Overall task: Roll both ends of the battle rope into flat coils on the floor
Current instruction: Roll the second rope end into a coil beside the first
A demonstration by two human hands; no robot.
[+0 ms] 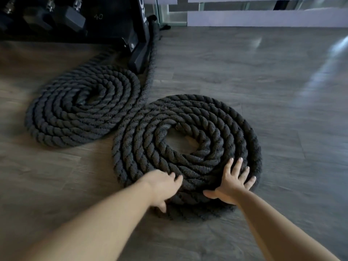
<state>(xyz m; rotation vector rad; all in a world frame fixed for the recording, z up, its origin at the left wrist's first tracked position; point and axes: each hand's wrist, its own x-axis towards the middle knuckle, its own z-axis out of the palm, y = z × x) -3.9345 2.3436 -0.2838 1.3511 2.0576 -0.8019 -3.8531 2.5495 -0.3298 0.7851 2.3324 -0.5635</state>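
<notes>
Two flat spirals of thick black battle rope lie on the wood floor. The left coil [82,106] sits further away, wound tight. The right coil [188,144] is nearer, with a small gap of bare floor at its centre. My left hand [163,187] curls around the near left edge of the right coil, thumb under the outer turn. My right hand [232,182] rests flat on the near right part of that coil, fingers spread. A straight run of rope [150,59] leads from the coils back to the rack.
A black dumbbell rack [113,19] with its foot [139,57] stands at the back left, close behind the left coil. Dumbbells [75,17] sit on it. A glass wall with white bands [263,17] runs along the back. Bare floor [282,81] stretches to the right.
</notes>
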